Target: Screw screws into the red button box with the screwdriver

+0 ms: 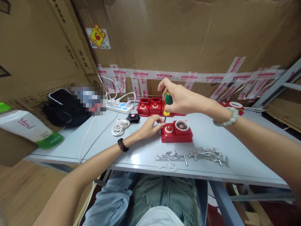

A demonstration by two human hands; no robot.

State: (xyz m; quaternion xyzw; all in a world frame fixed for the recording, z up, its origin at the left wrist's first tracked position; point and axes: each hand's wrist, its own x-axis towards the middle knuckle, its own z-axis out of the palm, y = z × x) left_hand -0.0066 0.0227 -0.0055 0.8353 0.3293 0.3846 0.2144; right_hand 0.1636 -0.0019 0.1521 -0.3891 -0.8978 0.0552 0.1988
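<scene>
A red box [176, 137] with a red button in a white ring and a larger white-rimmed round opening lies on the grey table. My right hand [175, 95] is closed around the green and yellow handle of a screwdriver [168, 99], held upright with its shaft pointing down at the box's back left corner. At that same corner, my left hand [152, 125] has its thumb and forefinger brought together near the screwdriver's tip; whatever is between them is too small to make out.
More red boxes [143, 107] stand behind, near a power strip [123, 107]. White rings [118, 127] and a black piece [133, 117] lie left. Screws and metal pins [207, 153] are piled in front. A bottle [30, 127] is far left.
</scene>
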